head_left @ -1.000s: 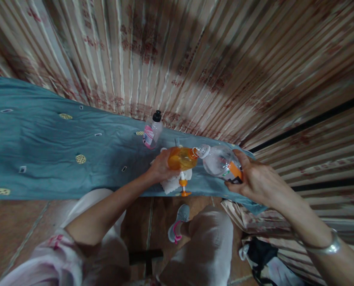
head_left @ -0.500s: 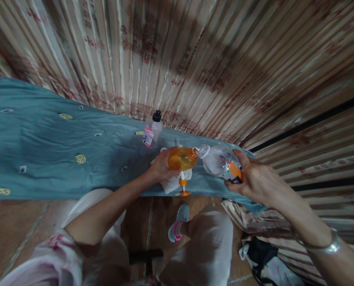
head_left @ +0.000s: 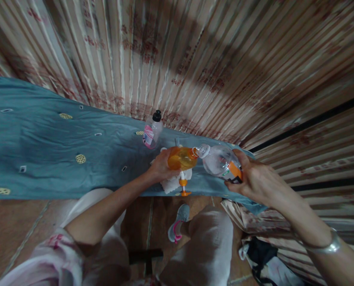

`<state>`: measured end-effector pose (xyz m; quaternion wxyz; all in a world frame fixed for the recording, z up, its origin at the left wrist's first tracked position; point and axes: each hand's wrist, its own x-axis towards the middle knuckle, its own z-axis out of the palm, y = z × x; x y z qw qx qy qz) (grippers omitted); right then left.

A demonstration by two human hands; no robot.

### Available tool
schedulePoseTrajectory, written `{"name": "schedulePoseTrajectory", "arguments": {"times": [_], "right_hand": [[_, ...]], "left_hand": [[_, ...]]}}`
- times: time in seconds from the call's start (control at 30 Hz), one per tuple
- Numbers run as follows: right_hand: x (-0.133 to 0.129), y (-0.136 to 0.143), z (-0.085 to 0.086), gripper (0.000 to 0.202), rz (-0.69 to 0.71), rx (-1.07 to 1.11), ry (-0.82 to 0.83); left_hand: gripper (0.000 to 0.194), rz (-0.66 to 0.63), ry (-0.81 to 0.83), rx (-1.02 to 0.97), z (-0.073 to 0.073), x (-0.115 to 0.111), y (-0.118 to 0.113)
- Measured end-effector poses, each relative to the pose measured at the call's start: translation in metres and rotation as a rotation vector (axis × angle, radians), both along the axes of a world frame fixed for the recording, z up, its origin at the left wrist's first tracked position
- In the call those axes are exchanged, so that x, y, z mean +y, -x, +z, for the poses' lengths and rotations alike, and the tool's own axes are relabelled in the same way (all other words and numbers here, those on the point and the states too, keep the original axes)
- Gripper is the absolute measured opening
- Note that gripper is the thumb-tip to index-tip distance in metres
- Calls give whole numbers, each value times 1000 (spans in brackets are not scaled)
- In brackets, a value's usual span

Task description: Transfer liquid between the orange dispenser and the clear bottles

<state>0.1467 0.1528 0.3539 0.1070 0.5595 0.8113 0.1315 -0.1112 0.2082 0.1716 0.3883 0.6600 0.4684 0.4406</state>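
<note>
My left hand (head_left: 161,166) is wrapped round an orange translucent bottle (head_left: 183,159), held tilted with its neck to the right. In my right hand (head_left: 248,174) is a clear plastic bottle (head_left: 218,160) with an orange and black label, tipped so that its neck points left. The two bottle mouths meet end to end; whether liquid passes between them I cannot tell. Below the orange bottle, an orange and white pump top (head_left: 183,186) lies by a white cloth or tissue (head_left: 170,184), partly hidden by my left hand.
A clear bottle with a black cap and pink label (head_left: 153,131) stands towards the back of the narrow table, which has a teal patterned cloth (head_left: 51,159). Pleated curtains (head_left: 165,59) hang behind and at right. A dark and pale bag-like bundle (head_left: 263,258) lies on the floor.
</note>
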Motion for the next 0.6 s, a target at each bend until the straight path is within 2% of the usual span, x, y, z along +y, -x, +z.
{"name": "schedulePoseTrajectory", "arguments": {"times": [0.27,0.6], "right_hand": [[-1,0,1,70,21,12,7],[0,-2,-2,72,38,11,-40]], "left_hand": [[73,-3,-18,-1,5,0,0],[73,-10,-30,16,2,1,0]]}}
